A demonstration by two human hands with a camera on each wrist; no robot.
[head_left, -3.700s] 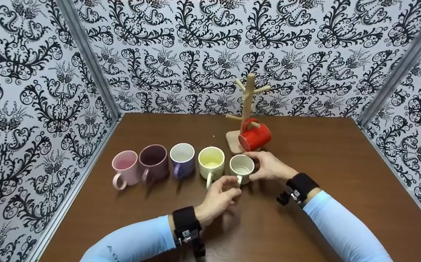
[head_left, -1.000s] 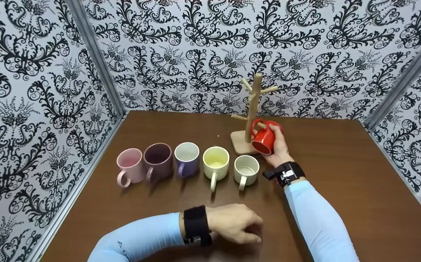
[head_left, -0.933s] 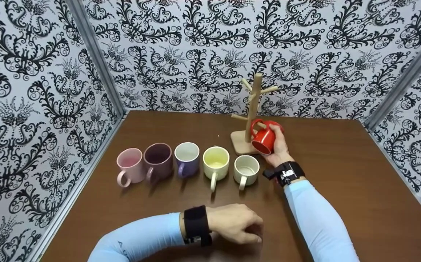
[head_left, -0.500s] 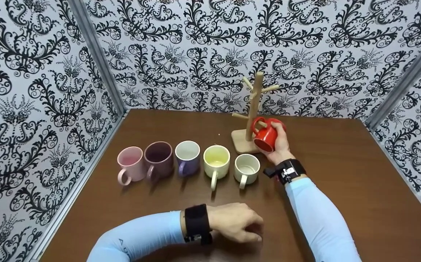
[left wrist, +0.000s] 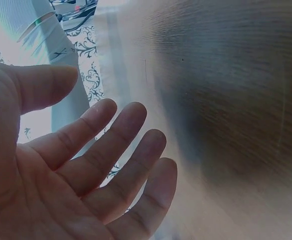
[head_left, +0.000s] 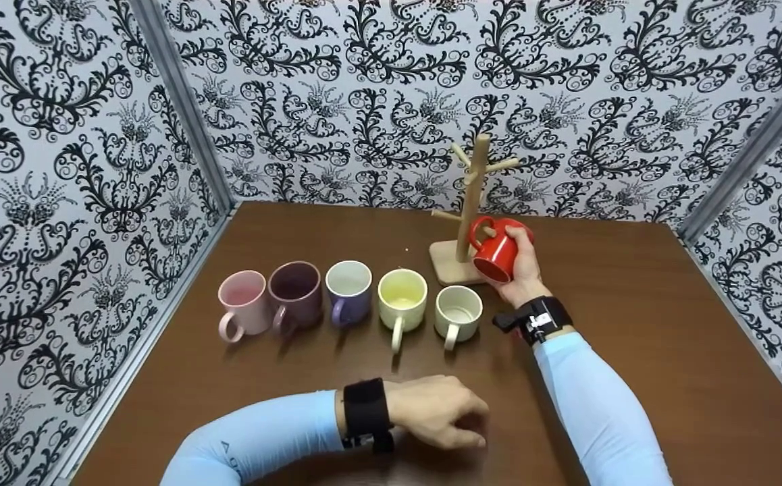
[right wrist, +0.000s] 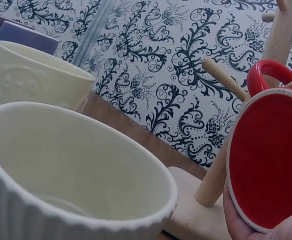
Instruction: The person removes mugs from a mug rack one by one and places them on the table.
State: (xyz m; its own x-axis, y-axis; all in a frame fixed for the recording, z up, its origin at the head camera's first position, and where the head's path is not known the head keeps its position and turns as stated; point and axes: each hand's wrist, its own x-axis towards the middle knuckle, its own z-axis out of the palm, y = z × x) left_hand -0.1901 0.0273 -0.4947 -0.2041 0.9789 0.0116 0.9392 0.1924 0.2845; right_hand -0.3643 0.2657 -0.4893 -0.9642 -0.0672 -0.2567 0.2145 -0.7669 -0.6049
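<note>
My right hand grips a red mug from its right side, holding it tilted at the wooden mug tree. A lower peg shows through the mug's handle. In the right wrist view, the mug's round red end faces the camera, and only part of that hand shows. My left hand hangs loosely curled over the table's front part and holds nothing; the left wrist view shows its palm bare. Nearest the right wrist stands an off-white mug, upright.
Left of the off-white mug, a row of upright mugs continues: pale yellow, purple, dark plum and pink. Their handles point toward the front. Patterned walls enclose the brown table.
Since the oldest frame, my right hand has gone from the off-white mug to the red mug, and my left hand has drawn back frontward. Lately the red mug has shifted slightly right.
</note>
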